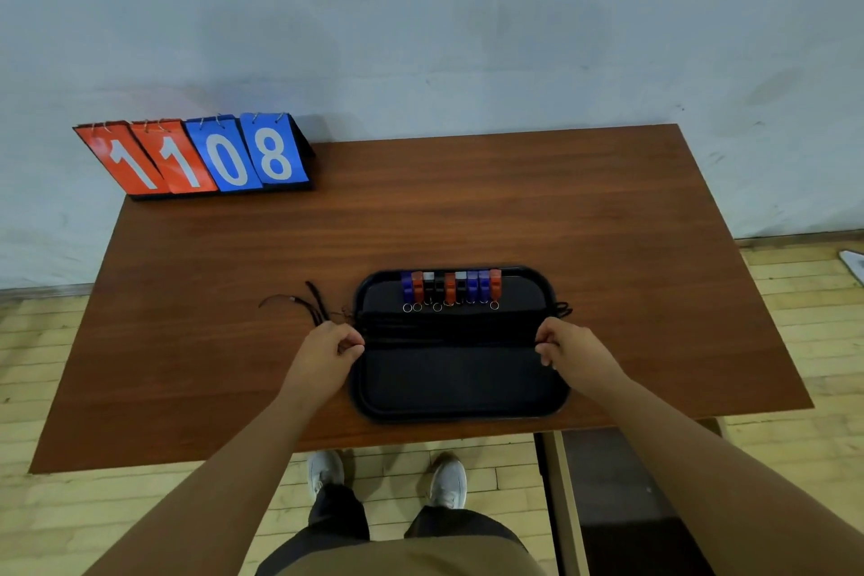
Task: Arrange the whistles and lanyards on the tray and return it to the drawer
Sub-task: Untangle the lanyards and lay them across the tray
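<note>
on the brown wooden table (467, 201) the shallow black plastic tray (460, 407) holds a row of coloured whistles (451, 288); left hand (327, 348) and right hand (568, 348) pinch limp black cord lanyards (449, 330) taut across it; light and floppy, best held by the ends.

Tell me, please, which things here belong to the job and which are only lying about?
Belong to the job: black tray; whistles in a row along its far edge; lanyards stretched across it; left hand and right hand, each pinching them at one side.

Only lying about: flip scoreboard showing 11 and 08, at the far left corner of the table.
</note>
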The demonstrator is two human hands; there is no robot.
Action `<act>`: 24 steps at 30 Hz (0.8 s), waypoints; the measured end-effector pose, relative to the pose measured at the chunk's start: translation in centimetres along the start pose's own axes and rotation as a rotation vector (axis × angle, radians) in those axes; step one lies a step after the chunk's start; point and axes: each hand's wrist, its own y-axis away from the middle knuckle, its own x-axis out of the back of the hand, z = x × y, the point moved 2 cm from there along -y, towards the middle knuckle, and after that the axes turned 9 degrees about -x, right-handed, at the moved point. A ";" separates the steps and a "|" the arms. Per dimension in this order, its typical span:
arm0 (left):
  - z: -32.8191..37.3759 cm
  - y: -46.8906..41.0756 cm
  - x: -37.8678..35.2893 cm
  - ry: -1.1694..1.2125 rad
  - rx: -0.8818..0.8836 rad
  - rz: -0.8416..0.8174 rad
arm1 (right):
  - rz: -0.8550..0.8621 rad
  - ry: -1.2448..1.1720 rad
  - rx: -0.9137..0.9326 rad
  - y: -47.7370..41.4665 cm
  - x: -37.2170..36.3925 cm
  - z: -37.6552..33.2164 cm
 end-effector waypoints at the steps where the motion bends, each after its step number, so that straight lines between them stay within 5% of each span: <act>1: -0.2 -0.1 -0.1 -0.015 -0.003 0.003 | 0.012 0.019 -0.012 -0.2 -0.1 0.5; 13: -1.9 -2.0 -2.4 -0.153 -0.034 0.010 | 0.274 0.306 0.066 -2.6 -1.2 1.9; 24: -2.7 -3.2 -4.4 -0.211 0.000 0.035 | 0.339 0.294 0.064 -3.3 -2.3 1.5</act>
